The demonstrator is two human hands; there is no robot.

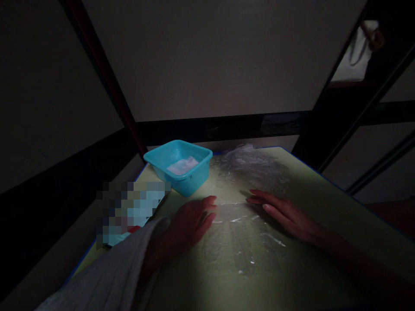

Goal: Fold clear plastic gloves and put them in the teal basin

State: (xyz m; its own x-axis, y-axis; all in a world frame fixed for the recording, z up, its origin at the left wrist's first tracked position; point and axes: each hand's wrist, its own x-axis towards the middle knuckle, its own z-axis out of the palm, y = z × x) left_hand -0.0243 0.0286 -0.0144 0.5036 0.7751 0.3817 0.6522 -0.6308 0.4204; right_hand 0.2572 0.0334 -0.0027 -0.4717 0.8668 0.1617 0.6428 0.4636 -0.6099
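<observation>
A clear, flat plastic bag [243,242] lies on the yellowish table in front of me, its surface wrinkled and shiny. Beside its upper left corner is my left hand [193,222], fingers stretched forward and thumb apart. My right hand [283,214] hovers or rests at the upper right corner, fingers extended and spread from the thumb. Whether the fingertips touch the plastic, I cannot tell. Behind the hands sits a loose heap of more clear plastic bags [251,166].
A blue plastic basin [194,179] with white, paper-like pieces [183,165] inside stands at the back left. Left of my forearm lies a blurred-out flat item [142,207]. The table [324,207] has a blue edge and meets dark-framed panels. A white bag [355,56] hangs at the upper right.
</observation>
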